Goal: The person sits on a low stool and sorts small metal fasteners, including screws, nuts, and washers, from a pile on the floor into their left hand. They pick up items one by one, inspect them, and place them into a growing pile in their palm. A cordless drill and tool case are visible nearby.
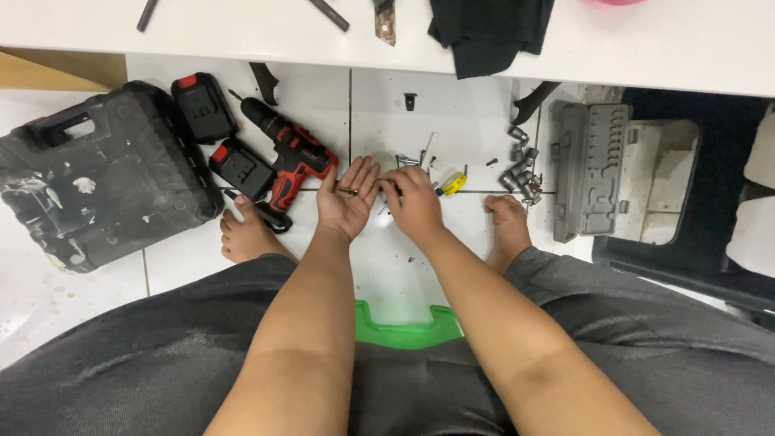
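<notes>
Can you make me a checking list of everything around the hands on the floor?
Surface: white tiled floor, small specks on it.
Job's things: a thin bit lies across the open left hand; the right hand fingers pinch its end.
Clutter: red drill, two battery packs, black case, loose screws, grey sockets, grey socket tray, small yellow piece.
Hands: left palm up, open; right closed on the bit.
Cables: nothing seen.
Surroundings: white table edge with tools and a black cloth; bare feet; green stool.
</notes>
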